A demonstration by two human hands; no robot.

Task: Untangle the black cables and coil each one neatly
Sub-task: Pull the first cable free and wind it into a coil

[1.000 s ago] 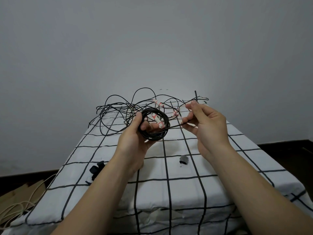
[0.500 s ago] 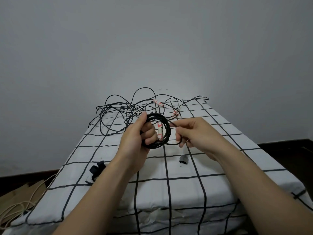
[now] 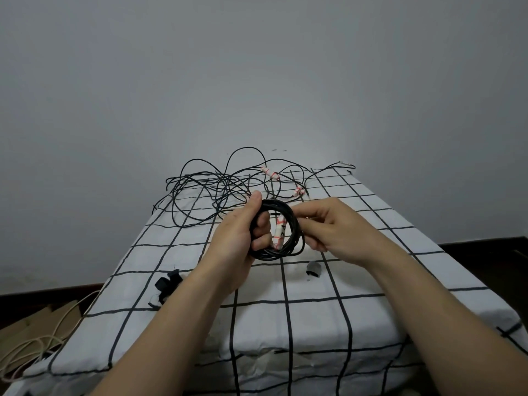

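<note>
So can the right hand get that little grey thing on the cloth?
Probably yes: the grey thing lies just below the right hand with nothing between, but that hand is pinching the black coil.

A table covered by a white cloth with black grid lines (image 3: 314,315) holds a messy heap of thin black cables (image 3: 205,192) at 12 o'clock. Small white-and-red paper tags (image 3: 270,173) sit on those cables. A little black strap (image 3: 167,284) lies at 9 o'clock. A small grey ring (image 3: 313,268) lies near the middle.

Single head view, looking forward and down, close over table (image 3: 371,281), wall behind.
</note>
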